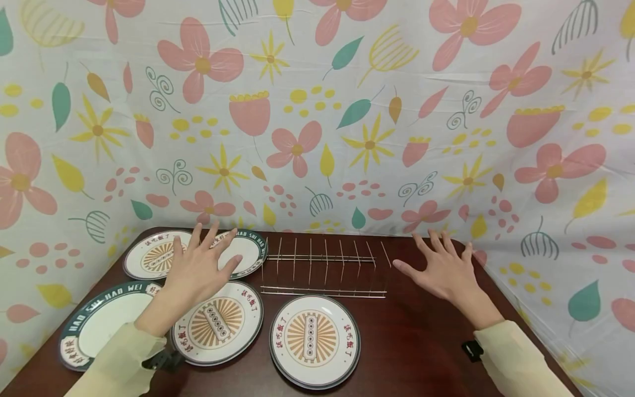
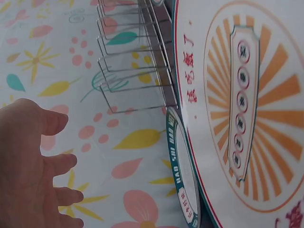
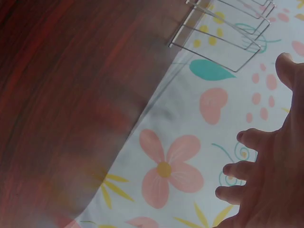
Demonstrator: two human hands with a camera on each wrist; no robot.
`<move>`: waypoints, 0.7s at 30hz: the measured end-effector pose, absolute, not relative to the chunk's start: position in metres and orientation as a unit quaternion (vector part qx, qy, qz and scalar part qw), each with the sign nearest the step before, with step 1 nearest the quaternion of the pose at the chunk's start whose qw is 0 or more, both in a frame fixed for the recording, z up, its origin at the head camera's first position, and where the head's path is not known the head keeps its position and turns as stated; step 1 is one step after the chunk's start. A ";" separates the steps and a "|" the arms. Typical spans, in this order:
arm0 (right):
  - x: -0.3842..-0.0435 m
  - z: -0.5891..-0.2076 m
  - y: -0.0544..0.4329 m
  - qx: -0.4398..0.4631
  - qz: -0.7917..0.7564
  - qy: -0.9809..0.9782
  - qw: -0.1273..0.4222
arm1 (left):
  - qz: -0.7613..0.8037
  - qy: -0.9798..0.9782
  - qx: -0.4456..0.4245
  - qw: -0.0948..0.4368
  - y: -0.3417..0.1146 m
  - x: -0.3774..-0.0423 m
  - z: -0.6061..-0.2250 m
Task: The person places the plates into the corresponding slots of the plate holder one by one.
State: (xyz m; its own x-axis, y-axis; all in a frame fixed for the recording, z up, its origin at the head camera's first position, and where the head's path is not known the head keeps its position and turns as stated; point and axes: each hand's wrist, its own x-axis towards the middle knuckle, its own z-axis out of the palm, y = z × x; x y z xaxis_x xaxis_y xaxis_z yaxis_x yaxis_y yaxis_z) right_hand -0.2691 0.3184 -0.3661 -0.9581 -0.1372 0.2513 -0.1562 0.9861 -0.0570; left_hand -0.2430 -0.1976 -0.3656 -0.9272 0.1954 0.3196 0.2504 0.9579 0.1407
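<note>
Fingers spread, my left hand (image 1: 197,271) hovers over several plates at the left and holds nothing. Beneath its wrist lies a white plate with an orange sunburst (image 1: 218,324); it also fills much of the left wrist view (image 2: 275,114). A green-rimmed plate (image 1: 243,251) sits just behind the fingers, partly covered by them. My right hand (image 1: 444,268) is raised above the table's right side, fingers apart and holding nothing. Between the hands stands a wire dish rack (image 1: 322,292) with upright dividers and no plates in its slots; its end shows in the right wrist view (image 3: 213,54).
Another sunburst plate (image 1: 315,342) lies in front of the rack. At far left are a sunburst plate (image 1: 154,253) and a large green-rimmed plate (image 1: 111,322). The dark wooden table (image 1: 412,342) ends at a flower-printed cloth (image 1: 317,110) behind and at both sides.
</note>
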 end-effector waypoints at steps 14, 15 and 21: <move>-0.261 -0.370 0.320 0.082 0.043 -0.987 0.132 | -0.106 -0.969 -0.151 0.167 -0.192 -0.208 -0.376; -0.261 -0.371 0.320 0.082 0.045 -0.987 0.130 | -0.109 -0.967 -0.154 0.169 -0.191 -0.205 -0.377; -0.256 -0.374 0.320 0.079 0.054 -0.988 0.121 | -0.126 -0.962 -0.169 0.172 -0.185 -0.188 -0.382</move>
